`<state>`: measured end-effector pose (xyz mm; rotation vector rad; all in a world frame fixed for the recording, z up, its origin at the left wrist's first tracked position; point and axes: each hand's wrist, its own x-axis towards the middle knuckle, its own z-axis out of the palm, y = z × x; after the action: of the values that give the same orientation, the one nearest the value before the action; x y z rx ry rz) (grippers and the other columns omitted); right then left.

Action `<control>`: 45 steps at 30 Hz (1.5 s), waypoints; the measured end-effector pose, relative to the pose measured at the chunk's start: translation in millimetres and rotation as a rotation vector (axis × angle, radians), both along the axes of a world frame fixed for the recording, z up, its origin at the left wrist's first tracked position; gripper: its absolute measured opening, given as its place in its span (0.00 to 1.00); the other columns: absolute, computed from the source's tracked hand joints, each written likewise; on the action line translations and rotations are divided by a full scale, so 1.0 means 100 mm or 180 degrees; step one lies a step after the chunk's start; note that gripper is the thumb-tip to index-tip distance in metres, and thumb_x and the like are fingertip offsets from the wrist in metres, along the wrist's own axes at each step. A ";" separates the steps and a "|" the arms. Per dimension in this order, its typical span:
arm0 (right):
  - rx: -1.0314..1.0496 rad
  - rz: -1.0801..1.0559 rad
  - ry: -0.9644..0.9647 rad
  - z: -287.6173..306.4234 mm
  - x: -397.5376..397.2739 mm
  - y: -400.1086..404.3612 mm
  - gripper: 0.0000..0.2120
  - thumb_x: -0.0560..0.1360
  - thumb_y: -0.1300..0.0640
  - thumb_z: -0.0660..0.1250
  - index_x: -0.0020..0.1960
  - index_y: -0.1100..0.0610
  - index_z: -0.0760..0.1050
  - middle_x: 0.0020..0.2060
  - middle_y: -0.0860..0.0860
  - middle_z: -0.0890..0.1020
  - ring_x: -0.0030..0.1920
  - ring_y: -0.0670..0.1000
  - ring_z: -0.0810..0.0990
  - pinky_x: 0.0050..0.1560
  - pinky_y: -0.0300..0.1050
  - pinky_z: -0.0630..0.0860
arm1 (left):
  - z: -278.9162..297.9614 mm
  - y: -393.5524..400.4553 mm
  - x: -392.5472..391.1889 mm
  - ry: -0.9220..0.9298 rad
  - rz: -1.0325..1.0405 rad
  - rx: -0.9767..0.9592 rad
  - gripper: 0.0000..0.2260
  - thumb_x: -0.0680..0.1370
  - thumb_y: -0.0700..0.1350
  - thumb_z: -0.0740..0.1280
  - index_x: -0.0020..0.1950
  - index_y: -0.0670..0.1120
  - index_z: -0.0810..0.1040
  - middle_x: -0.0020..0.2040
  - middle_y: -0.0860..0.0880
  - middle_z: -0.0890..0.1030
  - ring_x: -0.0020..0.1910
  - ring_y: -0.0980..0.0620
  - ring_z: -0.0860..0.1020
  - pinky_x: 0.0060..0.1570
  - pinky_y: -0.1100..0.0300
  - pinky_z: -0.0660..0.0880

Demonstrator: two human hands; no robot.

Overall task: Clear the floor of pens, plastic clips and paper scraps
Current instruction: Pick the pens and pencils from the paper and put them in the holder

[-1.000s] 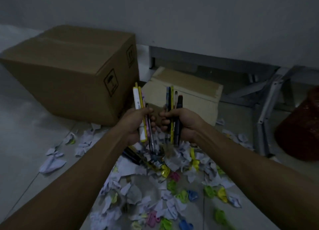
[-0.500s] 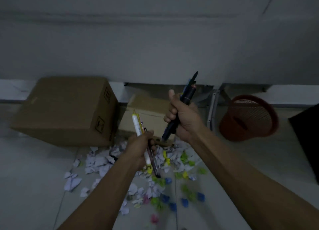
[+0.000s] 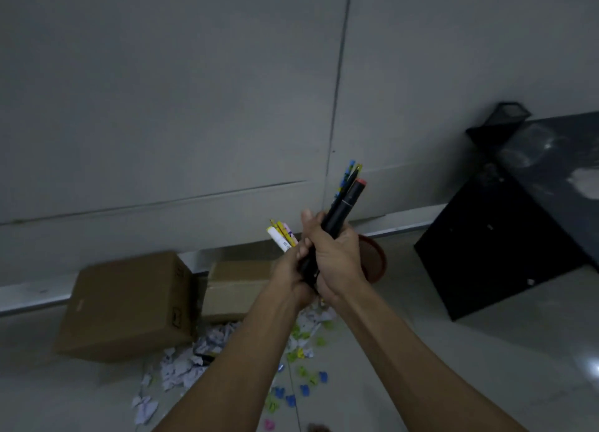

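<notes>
The right hand (image 3: 337, 260) grips a dark bundle of pens (image 3: 345, 201) mid-barrel while the left hand (image 3: 288, 276) clutches lighter ones (image 3: 282, 235), held together above the littered floor (image 3: 453, 367). Light, stiff and smooth-barrelled, they would likely slip unless squeezed round the middle; paper scraps (image 3: 181, 367) and plastic clips (image 3: 301, 389) remain below.

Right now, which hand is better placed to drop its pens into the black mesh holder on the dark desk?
Right hand: its pens point toward the black mesh holder, on its own side; left hand is farther.
</notes>
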<state>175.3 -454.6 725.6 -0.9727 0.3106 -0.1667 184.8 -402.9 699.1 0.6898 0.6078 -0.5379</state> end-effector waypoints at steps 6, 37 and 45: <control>0.0167 -0.0427 -0.0165 0.86 -0.22 -0.64 0.15 0.76 0.62 0.69 0.35 0.53 0.67 0.21 0.51 0.65 0.19 0.48 0.65 0.23 0.38 0.65 | 0.64 -0.63 -0.04 -0.0204 -0.0582 0.0196 0.09 0.78 0.40 0.60 0.38 0.45 0.72 0.39 0.45 0.73 0.36 0.49 0.74 0.38 0.58 0.74; -0.0419 -0.0291 0.1545 0.94 0.67 -5.79 0.10 0.76 0.52 0.69 0.42 0.57 0.72 0.26 0.51 0.70 0.25 0.49 0.68 0.26 0.41 0.66 | 1.23 -5.14 1.75 -0.1208 -0.0138 0.1229 0.13 0.79 0.46 0.66 0.37 0.46 0.68 0.25 0.49 0.68 0.21 0.52 0.67 0.22 0.62 0.67; 0.0717 -0.1436 0.1847 0.57 2.03 -6.36 0.10 0.74 0.54 0.71 0.50 0.60 0.79 0.32 0.56 0.80 0.31 0.54 0.76 0.33 0.47 0.77 | 1.32 -6.03 2.67 -0.1256 0.0106 0.0682 0.12 0.79 0.46 0.66 0.39 0.45 0.68 0.26 0.48 0.69 0.22 0.52 0.69 0.25 0.60 0.72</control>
<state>377.9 -1090.5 782.4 -0.6986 1.0623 -0.2517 451.5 -1006.3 831.6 0.9582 0.3071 -0.2946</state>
